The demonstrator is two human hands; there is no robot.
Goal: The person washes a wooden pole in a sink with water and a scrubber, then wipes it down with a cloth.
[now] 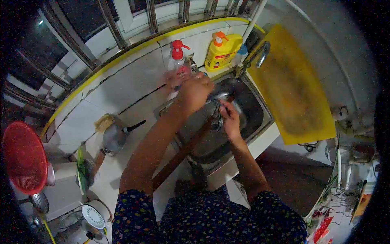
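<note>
My left hand [197, 91] is over the back left edge of the sink [266, 112], beside a clear pump bottle [177, 65] with a red top. Motion blur smears its fingers, and what they touch is hidden. Inside the sink area, my right hand [231, 121] has its fingers closed at a dark, shiny item too small to make out. A rounded metallic shape [233, 95] lies in the basin between and beyond the hands. The curved faucet spout [263, 55] rises at the sink's back right corner.
A yellow bottle [221, 55] with an orange pump stands behind the sink. To the right hangs a yellow sheet [294, 89]. On the left are a small pan [114, 138], a brush [105, 122], green leaves [82, 173], a red strainer [25, 156] and a lidded pot [94, 215].
</note>
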